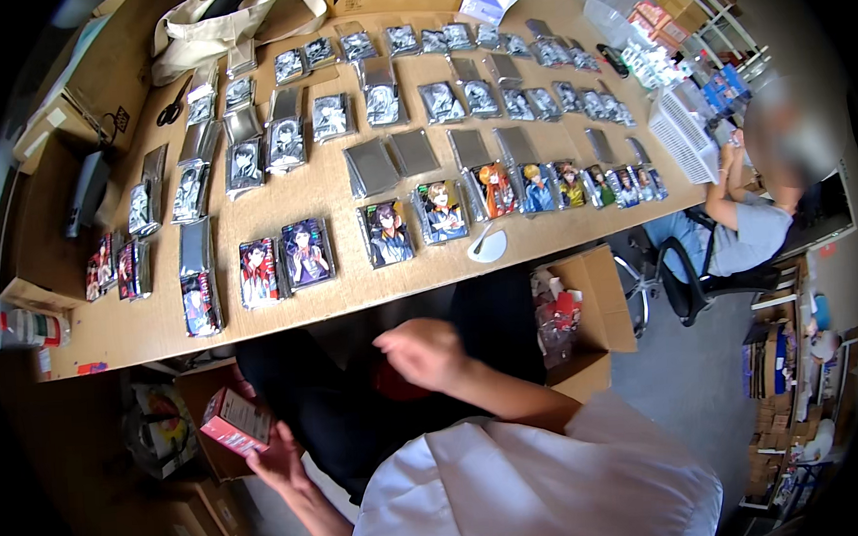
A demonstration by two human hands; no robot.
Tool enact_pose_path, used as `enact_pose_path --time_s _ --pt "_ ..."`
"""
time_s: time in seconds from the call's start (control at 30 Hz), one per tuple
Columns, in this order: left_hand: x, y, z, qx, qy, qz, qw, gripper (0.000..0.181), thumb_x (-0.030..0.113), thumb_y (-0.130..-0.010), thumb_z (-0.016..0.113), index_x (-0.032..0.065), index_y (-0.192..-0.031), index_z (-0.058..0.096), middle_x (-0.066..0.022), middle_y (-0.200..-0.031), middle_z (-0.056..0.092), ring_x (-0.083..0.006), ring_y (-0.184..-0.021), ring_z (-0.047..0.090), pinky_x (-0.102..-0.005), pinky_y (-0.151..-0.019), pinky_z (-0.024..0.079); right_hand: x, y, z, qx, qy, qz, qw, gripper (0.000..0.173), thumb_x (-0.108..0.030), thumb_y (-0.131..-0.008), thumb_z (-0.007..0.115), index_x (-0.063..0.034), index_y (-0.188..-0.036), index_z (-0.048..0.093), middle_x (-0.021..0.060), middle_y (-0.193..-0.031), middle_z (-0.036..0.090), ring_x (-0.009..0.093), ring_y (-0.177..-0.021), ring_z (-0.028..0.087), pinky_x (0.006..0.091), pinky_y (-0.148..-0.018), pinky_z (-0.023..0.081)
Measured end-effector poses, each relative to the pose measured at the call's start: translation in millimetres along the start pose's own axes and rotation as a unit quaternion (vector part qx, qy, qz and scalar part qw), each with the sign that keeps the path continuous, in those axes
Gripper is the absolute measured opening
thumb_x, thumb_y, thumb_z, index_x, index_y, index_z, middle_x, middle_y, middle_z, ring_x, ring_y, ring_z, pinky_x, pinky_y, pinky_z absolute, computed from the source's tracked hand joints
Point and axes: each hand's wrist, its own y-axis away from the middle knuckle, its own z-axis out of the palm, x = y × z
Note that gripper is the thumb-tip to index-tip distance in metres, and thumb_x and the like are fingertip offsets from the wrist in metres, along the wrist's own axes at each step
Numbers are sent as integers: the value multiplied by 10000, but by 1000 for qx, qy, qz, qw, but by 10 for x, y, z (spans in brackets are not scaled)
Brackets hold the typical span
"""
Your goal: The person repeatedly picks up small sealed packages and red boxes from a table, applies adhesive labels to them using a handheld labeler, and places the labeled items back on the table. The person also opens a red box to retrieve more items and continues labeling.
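My left hand grips a small red and white printed carton, held low at the left beside my knee. My right hand is blurred above my lap, its fingers curled in; whether anything is between them cannot be made out. A round red thing shows partly behind that hand. On the wooden table before me lie rows of sleeved character cards. The front ones are coloured, such as a card with a dark-haired figure and a purple-framed card; those further back are grey, like this stack.
A white teardrop-shaped piece lies near the table edge. Scissors, a cloth bag and a white basket stand further off. Below the table is an open cardboard box with packaging. A seated person works at the right.
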Motion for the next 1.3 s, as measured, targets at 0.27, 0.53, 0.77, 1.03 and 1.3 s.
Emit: enact_pose_path --time_s 0.27,0.53,0.77,1.03,1.3 --pt "-904 -91 1552 -157 -139 -158 965 984 246 -642 968 -53 -1453 496 -194 -1245 588 -360 -1201 654 -477 -737 688 412 193 -839 138 -52 361 921 457 -134 -1136 575 -92 -1590 535 58 -714 715 73 -573 617 239 -540 505" --pt "-1507 -231 2285 -223 -207 -220 927 1002 531 -786 924 -34 -1487 485 -259 -1293 623 -404 -1141 683 -507 -789 645 649 118 -727 281 -241 371 851 209 -107 -1106 650 3 -1283 660 116 -833 753 150 -673 727 289 -618 611" --pt "-1715 -191 2390 -84 -207 -200 954 927 797 -1036 356 87 -1631 404 -187 -1428 641 -462 -1279 667 -574 -750 679 435 168 -964 272 -318 362 833 643 18 -1067 609 -40 -1625 295 196 -887 757 217 -724 763 346 -654 648" --pt "-1746 -365 2560 -87 -286 -128 946 766 582 -1072 558 73 -1620 394 -187 -1459 643 -438 -1292 684 -531 -1023 606 -584 110 -1166 -37 -325 372 868 418 -43 -1069 633 39 -1466 532 73 -823 699 108 -682 670 247 -578 528" --pt "-1700 -315 2501 -84 -308 -107 942 812 709 -1087 421 54 -1564 468 -208 -1358 694 -356 -1146 750 -492 -969 631 -725 -183 -991 -81 -202 275 936 238 -56 -1021 726 -3 -1251 694 90 -875 777 105 -745 749 247 -670 560"
